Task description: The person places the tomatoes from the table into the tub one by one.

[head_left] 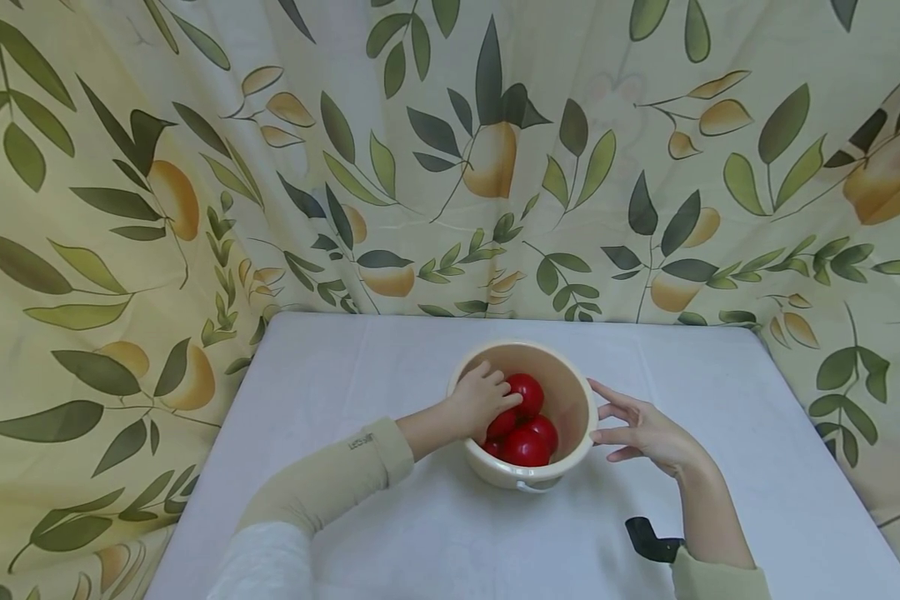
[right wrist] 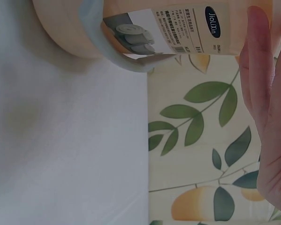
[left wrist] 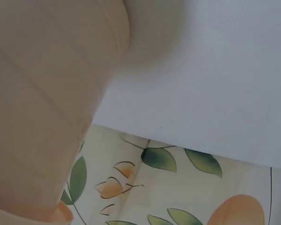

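A cream plastic bucket (head_left: 487, 475) stands upright on the table, with several shiny red apples (head_left: 525, 447) inside. My left hand (head_left: 483, 402) reaches over its left rim with bent fingers round a red apple (head_left: 502, 423); the thumb is mostly hidden. Another apple (head_left: 527, 395) lies against the fingertips. At the bucket's right side, my right hand (head_left: 648, 433) touches the rim with spread, nearly straight fingers. The right wrist view shows those fingers (right wrist: 260, 51) against the outer wall beside a printed label (right wrist: 187, 30). The left wrist view shows the bucket's outer wall (left wrist: 46, 93), not the left fingers.
A white cloth covers the table (head_left: 375, 367). Behind it hangs a curtain (head_left: 450, 250) with leaf and fruit prints. A pale handle (head_left: 537, 486) hangs at the bucket's front. The black wrist mount (head_left: 651, 542) projects beside my right forearm.
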### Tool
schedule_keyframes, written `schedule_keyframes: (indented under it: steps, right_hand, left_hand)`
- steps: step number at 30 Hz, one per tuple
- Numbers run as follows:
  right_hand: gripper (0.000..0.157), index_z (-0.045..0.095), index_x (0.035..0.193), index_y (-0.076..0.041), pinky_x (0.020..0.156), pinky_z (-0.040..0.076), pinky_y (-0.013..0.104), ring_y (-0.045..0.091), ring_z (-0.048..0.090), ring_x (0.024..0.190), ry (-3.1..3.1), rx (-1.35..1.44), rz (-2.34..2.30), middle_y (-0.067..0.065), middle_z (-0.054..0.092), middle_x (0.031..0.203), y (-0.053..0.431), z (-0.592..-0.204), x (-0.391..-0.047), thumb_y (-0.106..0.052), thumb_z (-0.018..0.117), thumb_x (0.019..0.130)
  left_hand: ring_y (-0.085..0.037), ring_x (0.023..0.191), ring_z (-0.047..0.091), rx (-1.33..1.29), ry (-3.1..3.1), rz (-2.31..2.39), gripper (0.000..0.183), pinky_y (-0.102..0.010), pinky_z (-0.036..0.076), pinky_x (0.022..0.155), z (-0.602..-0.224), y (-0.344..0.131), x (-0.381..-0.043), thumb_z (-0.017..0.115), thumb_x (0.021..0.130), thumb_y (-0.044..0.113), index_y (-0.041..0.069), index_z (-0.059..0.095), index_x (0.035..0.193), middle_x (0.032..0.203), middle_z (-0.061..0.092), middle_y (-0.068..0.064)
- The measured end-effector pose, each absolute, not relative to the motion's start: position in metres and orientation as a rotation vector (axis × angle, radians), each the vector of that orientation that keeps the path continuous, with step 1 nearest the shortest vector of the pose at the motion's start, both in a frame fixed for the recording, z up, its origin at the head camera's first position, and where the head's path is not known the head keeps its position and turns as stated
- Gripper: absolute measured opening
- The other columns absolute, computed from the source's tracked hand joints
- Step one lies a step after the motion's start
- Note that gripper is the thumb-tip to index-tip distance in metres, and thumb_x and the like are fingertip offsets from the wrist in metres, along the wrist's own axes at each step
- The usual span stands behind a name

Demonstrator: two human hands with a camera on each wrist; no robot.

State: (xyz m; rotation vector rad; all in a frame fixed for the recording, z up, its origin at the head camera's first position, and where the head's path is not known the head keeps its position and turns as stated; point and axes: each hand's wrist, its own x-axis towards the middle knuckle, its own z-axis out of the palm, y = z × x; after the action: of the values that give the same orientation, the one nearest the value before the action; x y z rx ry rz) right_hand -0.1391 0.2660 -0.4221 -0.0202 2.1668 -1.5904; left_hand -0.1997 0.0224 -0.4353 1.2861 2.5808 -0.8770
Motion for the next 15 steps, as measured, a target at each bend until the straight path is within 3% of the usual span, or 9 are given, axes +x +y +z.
schedule_keyframes:
  steps: [15]
  right_hand:
    - [0.083, 0.022, 0.145, -0.01, 0.063, 0.054, 0.039, 0.019, 0.065, 0.081, 2.166, -0.008, -1.591, 0.014, 0.053, 0.101, 0.2673, -0.4244, -0.1393, -0.013, 0.07, 0.079]
  left_hand:
    - [-0.013, 0.116, 0.036, 1.183, 2.612, -0.834, 0.091, -0.031, 0.029, 0.093, -0.4359, 0.0236, -0.1986, 0.075, 0.064, 0.051, 0.038, 0.026, 0.14, 0.128, 0.045, 0.009]
